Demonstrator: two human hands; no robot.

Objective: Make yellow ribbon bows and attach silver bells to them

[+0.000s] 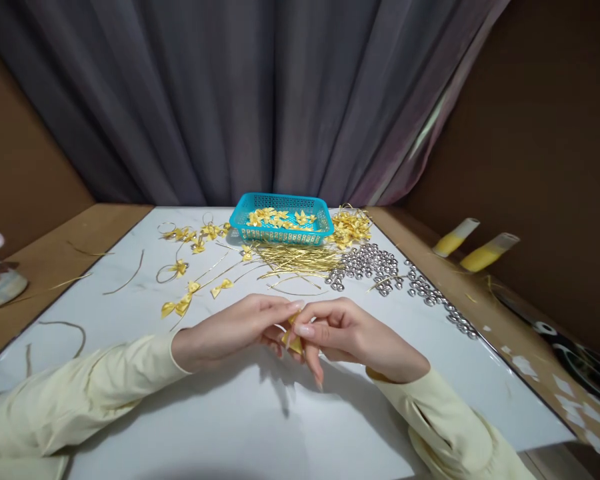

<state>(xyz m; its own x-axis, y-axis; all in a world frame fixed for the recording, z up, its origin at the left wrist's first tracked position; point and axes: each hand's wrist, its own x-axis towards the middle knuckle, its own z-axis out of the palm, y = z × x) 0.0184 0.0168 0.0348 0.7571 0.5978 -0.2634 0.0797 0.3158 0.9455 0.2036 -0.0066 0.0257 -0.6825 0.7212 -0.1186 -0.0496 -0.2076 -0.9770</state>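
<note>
From my remote post I am taking the teal basket (pixel 280 235) as datum. Well left of it and nearer me, loose cords (pixel 83 337) are lying scattered on the surface (pixel 220 433). Closer on its left, finished-looking bows (pixel 180 268) are resting, some with cord loops. In front of the basket, slightly left, the left hand (pixel 247 325) is holding a gold bow (pixel 293 344), its fingers bent nearly together around it.

This bow is sitting directly in front of the basket, clear of the surface and partly covered; I am judging its long axis to be running toward the basket. Neither hand is standing nearer: the bow is lying between them, touching both. Front-right of the basket, the right hand (pixel 345 333) is pinching the bow between thumb and forefinger, with other fingers hanging looser. Beside the basket's right end, gold pieces (pixel 353 227) are lying heaped; nearer, silver beads (pixel 373 261) are spreading rightward.
</note>
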